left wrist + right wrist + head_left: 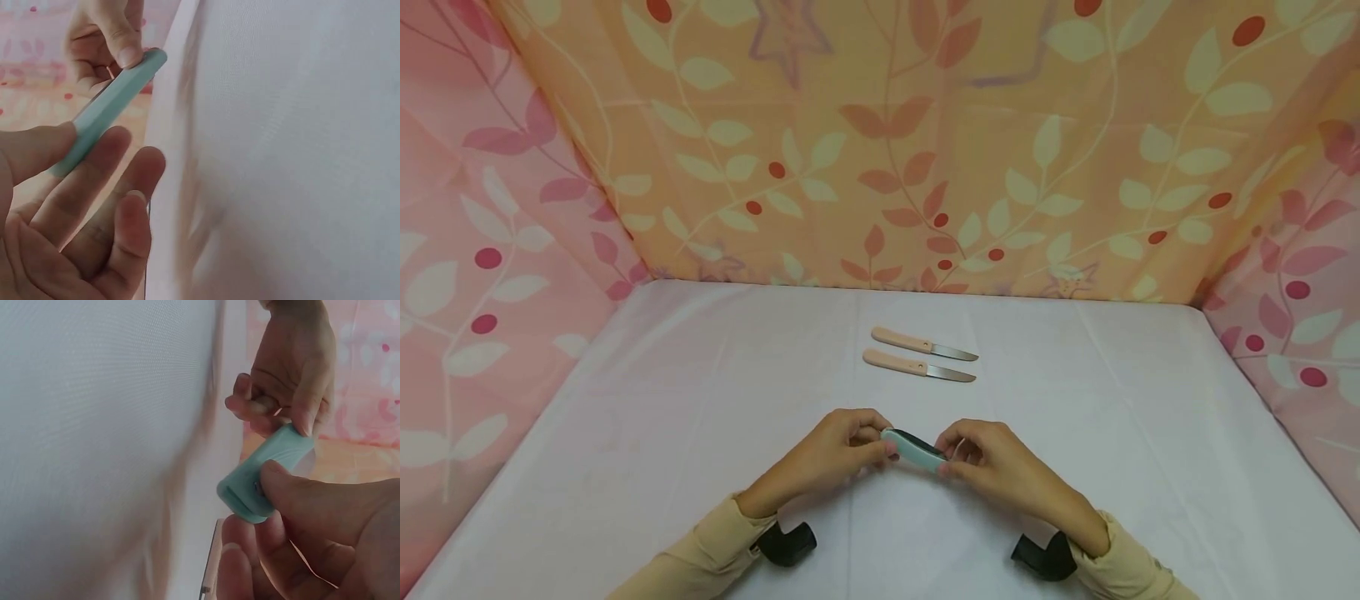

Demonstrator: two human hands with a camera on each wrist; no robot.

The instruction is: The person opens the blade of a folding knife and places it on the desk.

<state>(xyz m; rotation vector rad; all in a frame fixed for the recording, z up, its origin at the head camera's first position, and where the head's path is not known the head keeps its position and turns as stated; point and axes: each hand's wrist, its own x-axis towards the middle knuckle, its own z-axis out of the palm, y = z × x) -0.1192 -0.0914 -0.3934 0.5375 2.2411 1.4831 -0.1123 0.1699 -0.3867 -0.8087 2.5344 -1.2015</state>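
Observation:
Between both hands, above the table, is a teal item [916, 452] shaped like a folded pocket knife, with a dark upper side. The right wrist view shows a slot in the near end of this teal item [265, 465]; its exact kind is unclear. My left hand [837, 447] pinches its left end between thumb and fingers. At the other end, my right hand [1003, 462] pinches it with thumb and fingertips. Beyond the hands, two small knives lie side by side, blades to the right: the far knife [906, 340] and near knife [898, 362], both with pale wooden handles.
A white cloth covers the table [700, 400]. Patterned fabric [880, 167] hangs behind it, with pink fabric on both sides. Black wrist devices show below each hand, one at the left wrist [787, 544] and another at the right wrist [1047, 558].

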